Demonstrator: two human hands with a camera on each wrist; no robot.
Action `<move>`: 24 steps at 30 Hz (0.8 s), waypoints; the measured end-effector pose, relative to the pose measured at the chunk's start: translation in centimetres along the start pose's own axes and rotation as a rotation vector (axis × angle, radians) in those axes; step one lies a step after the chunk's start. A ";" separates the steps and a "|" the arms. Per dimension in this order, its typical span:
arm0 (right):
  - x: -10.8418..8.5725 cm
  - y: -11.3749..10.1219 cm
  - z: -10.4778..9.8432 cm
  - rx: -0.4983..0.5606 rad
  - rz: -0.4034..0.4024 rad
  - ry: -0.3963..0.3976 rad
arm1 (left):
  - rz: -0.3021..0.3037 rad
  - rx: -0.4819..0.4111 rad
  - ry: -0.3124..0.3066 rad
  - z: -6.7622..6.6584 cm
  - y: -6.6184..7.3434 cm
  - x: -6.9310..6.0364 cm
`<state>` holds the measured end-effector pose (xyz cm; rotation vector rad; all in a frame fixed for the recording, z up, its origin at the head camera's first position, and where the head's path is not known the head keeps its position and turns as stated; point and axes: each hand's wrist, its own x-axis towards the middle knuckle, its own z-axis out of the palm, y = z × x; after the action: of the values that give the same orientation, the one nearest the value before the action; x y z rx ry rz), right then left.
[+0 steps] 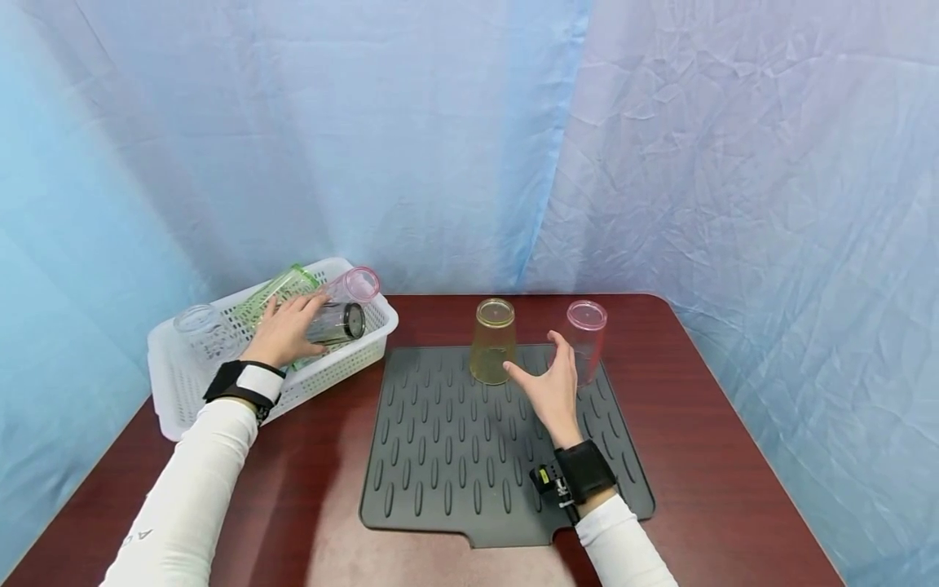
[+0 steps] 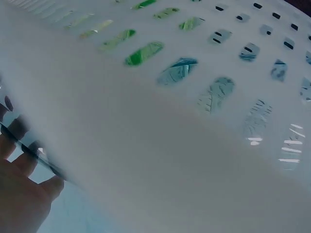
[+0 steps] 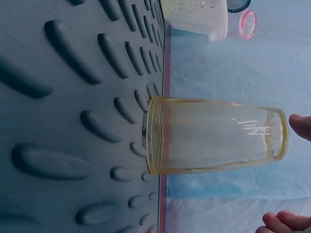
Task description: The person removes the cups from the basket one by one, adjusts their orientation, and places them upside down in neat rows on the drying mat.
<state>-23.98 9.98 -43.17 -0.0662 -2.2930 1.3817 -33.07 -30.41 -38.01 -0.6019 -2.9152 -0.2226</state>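
At the left of the bench, over the perforated white basket, the left hand spreads about a smooth smoky glass lying on its side; I cannot tell whether it grips. Rounded walls call for an even, thumb-opposed hold. Rightward, on the ridged grey mat, an upside-down amber tumbler tapers upward; beside it the right hand has thumb and fingers apart. Slick sides favour light pressure. Farthest right stands a clear pink tumbler.

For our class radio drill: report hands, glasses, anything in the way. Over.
Left hand at dark glass, grip unclear. Right hand near yellow glass, holding nothing. Dark glass lying in basket; pink glass and green glass close by, possibly crowding.
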 end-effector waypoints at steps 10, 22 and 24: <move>-0.6 0.5 0.0 0.030 0.003 -0.010 | 0.021 0.009 0.040 -0.3 -0.8 -1.2; -1.1 -0.2 0.6 0.060 -0.035 -0.036 | 0.121 -0.005 0.325 -1.7 1.2 -1.8; -1.1 -0.5 0.7 0.058 -0.045 -0.040 | 0.135 -0.007 0.391 -1.9 2.0 -1.8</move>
<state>-23.14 8.89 -43.41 0.0311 -2.2704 1.4383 -30.43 -29.62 -36.30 -0.6677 -2.4897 -0.2959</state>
